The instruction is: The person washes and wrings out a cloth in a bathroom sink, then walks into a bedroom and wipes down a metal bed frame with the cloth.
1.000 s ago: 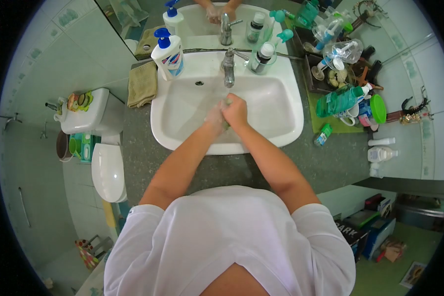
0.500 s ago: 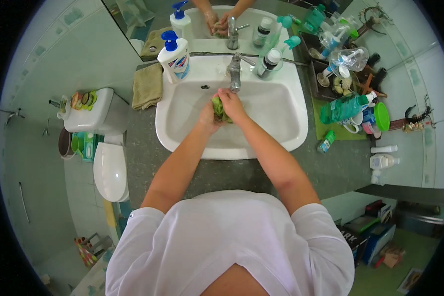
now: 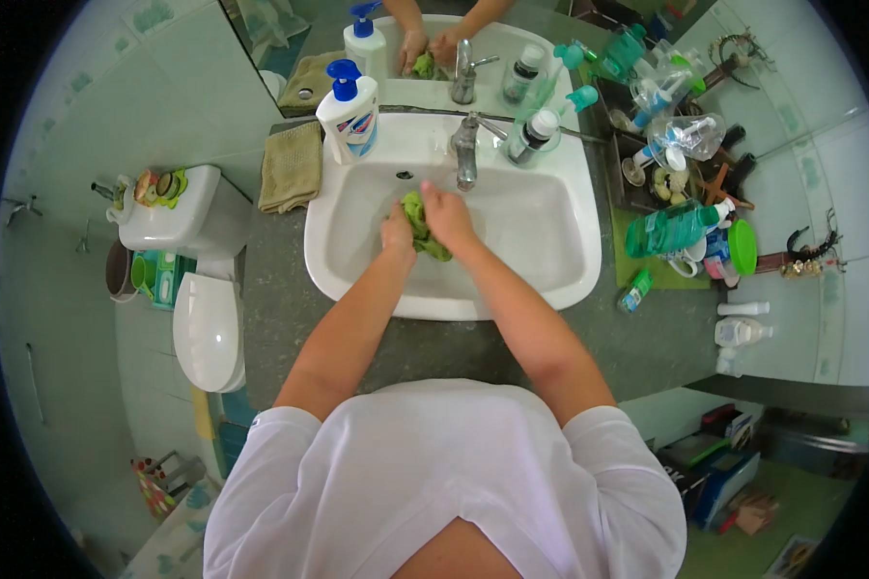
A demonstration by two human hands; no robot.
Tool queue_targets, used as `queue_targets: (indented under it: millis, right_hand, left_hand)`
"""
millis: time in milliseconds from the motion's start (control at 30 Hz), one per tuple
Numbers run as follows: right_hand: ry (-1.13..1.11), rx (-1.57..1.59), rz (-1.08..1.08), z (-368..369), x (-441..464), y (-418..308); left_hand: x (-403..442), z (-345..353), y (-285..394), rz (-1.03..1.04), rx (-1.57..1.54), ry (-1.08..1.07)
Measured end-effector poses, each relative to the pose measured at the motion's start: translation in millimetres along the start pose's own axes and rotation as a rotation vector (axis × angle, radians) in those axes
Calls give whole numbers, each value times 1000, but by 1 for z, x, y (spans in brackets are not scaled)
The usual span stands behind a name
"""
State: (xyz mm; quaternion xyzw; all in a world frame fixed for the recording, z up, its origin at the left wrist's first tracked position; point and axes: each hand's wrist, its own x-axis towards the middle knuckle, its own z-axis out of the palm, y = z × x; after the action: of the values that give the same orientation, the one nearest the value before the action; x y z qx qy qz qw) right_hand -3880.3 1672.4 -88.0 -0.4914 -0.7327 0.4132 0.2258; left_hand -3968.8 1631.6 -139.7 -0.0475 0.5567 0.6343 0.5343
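Note:
A crumpled green cloth (image 3: 421, 232) hangs between my two hands over the white sink basin (image 3: 531, 256). On its left side, my left hand (image 3: 397, 232) has its fingers closed on the cloth. My right hand (image 3: 447, 217) lies against the cloth's right edge, thumb toward the tap; its other fingers are hidden and slightly smeared. Just behind the right hand stands the metal faucet (image 3: 465, 159). In the mirror, the cloth's reflection (image 3: 422, 66) shows nearest the left hand.
A soap pump bottle (image 3: 350, 121) and folded tan towel (image 3: 291, 166) stand left of the basin's back rim. At the right are a dark-capped-looking small bottle (image 3: 531, 138), a green mouthwash bottle (image 3: 671, 230) and several toiletries. A toilet (image 3: 208, 333) is farther left.
The hands have moved apart, and more of the green cloth shows between them. My right hand has shifted slightly down from the tap. The whole view has tilted slightly.

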Motion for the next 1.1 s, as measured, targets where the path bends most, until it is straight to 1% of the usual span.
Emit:
queue_targets:
  millis: [67,100,133,200,233,267,367,467,567,633,667,733,767,833,867,933,967,1033,1067,1100]
  right_hand:
    - [117,-150,-366,9,-13,-17]
    - [176,-222,-550,10,-17,-26]
    - [18,-227,-444,7,-16,-35]
    - [190,-341,-548,15,-5,-37]
    - [281,-397,-601,18,2,-38]
    - [285,-432,-572,20,9,-40]
    - [284,-527,-481,25,33,-43]
    - [258,-601,-397,31,58,-28]
    - [238,-642,-350,34,60,-6]
    - [230,-657,-346,29,38,3]
    - [207,-614,-322,23,21,4]
    - [164,-528,-273,6,-12,6]
    - [103,-373,-153,3,-12,17]
    - [-19,-64,96,-1,-17,49]
    - [-60,3,170,-9,-18,53]
    - [-137,139,307,-30,-14,49]
    - [-43,-28,140,-35,-18,44]
    - [141,-361,-202,-41,-26,33]
    - [115,-363,-336,-37,-23,30]
    - [88,-364,-470,-29,-18,25]
  left_hand:
    - [15,-10,-13,51,-200,-91]
    - [12,-9,-12,1,-304,-188]
    - [10,-9,-11,-49,-405,-286]
    - [2,-6,-6,-41,-429,-335]
    - [-2,-5,-3,18,-351,-287]
    - [-5,-5,-2,77,-274,-237]
    - [6,-4,-12,148,59,-104]
    - [-21,10,4,83,201,75]
    - [-37,15,9,130,222,87]
    - [-7,-3,-11,60,308,62]
    - [6,-8,-15,31,349,46]
    - [-19,5,0,-64,288,-24]
    - [-29,10,3,-116,259,-59]
    - [-19,16,-9,-57,216,-168]
    - [-15,20,-14,-31,194,-224]
    - [-19,35,-7,35,264,-288]
    - [-21,40,-3,74,298,-320]
    - [-17,39,1,94,298,-293]
    - [-15,37,3,104,297,-277]
    - [-12,35,2,72,222,-206]
